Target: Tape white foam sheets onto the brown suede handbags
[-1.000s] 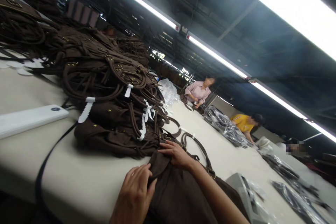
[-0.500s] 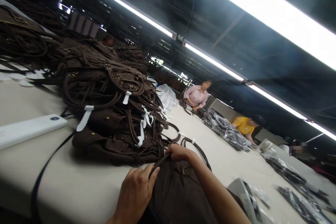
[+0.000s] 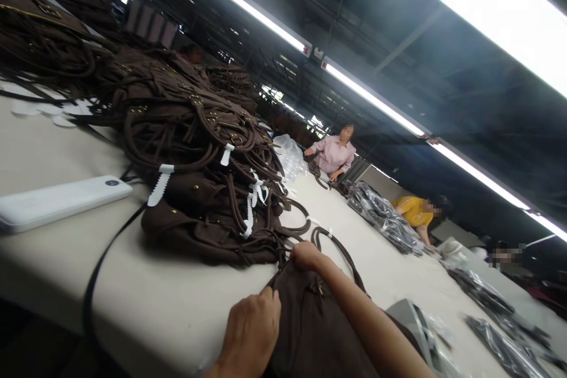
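A dark brown fabric handbag (image 3: 319, 319) lies at the near edge of the table, partly under my right forearm. My left hand (image 3: 253, 328) is closed on the bag's left edge, knuckles up. Farther along that same edge, my right hand (image 3: 306, 257) pinches the fabric near the top corner; its fingertips are partly hidden. The bag's looped handle (image 3: 339, 248) lies on the table beyond my right hand. Just left of the hands, a heap of similar brown bags (image 3: 212, 230) with white paper strips around their handles reaches close to the held bag.
A long white device (image 3: 66, 198) lies on the left, with a black strap (image 3: 100, 266) hanging over the table edge (image 3: 146, 301). At right are a grey tape-dispenser-like object (image 3: 410, 319) and plastic-wrapped bags (image 3: 509, 342). Co-workers, one in pink (image 3: 334, 153), another in yellow (image 3: 414, 209), stand across the table.
The view has shifted, so the heap sits farther right. My left hand has curled more tightly, its thumb no longer stretched along the bag's edge. My right hand keeps its grip near the corner.
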The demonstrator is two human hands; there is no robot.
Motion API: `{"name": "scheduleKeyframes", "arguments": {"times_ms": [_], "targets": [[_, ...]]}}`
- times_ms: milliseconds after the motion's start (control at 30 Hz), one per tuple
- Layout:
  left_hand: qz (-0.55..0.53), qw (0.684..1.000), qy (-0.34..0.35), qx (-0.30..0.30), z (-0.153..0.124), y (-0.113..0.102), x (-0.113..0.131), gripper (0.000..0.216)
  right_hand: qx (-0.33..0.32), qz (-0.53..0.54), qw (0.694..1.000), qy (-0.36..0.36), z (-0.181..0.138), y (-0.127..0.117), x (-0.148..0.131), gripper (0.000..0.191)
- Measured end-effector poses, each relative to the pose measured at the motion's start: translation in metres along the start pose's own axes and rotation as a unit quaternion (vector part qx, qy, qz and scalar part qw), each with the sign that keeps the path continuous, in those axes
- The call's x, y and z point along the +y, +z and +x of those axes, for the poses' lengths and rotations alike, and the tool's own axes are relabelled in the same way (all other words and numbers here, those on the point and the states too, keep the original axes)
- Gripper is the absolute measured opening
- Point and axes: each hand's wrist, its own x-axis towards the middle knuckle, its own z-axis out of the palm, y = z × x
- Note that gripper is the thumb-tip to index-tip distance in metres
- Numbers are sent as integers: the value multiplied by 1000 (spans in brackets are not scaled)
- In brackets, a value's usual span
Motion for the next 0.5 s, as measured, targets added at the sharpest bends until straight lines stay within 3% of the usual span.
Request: {"name": "scheduleKeyframes", "arguments": {"times_ms": [133,300,400,500], "targets": [[-15,999,-6,-35,16,-5,-11,42,25,-44,999,-16,-3,0,-10,22],[-55,992,24,-107,34,6,-24,40,97,-50,990,-93,-30,1,7,43],[-2,993,63,-96,36,16,-31,42,100,-62,987,-107,-36,3,17,36],[48,993,85,-73,33,20,-37,43,80,-119,987,-76,-33,0,19,22]]}}
